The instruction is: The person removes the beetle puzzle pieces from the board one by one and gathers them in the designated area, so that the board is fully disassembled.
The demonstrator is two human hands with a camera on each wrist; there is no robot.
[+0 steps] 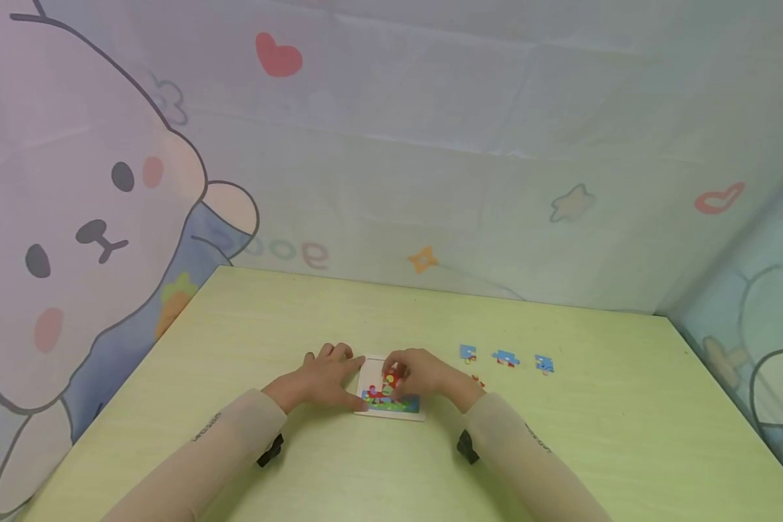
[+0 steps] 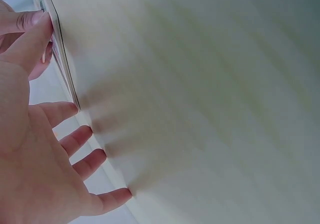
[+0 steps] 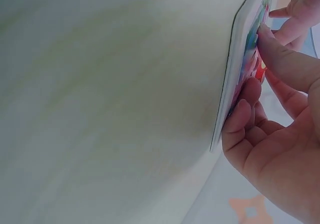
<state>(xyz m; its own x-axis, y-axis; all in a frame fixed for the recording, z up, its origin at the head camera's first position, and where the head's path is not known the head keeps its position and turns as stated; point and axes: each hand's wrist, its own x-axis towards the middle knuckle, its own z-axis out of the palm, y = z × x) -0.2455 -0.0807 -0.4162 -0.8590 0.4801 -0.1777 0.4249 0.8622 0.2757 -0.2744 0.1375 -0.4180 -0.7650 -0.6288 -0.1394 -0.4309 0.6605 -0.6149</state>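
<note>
**Now, both your hands at the puzzle board**

Your left hand [image 1: 329, 380] has its fingers spread wide beside the left edge of the puzzle board [image 1: 370, 373], thumb touching its near left corner. Your right hand [image 1: 420, 371] is drawn narrow, pinching a red piece [image 1: 394, 378] over the middle of the board; you cannot tell whether it sits fully flat. Below it, a blue and green picture strip [image 1: 407, 406] fills the board's near side, while pale backing shows at the far left. To your right, three blue pieces [image 1: 506, 358] lie apart in a row on the table [image 1: 365, 464], and a small red shape [image 1: 478, 380] shows just beside your right wrist. Behind stands a printed curtain [image 1: 398, 181].
</note>
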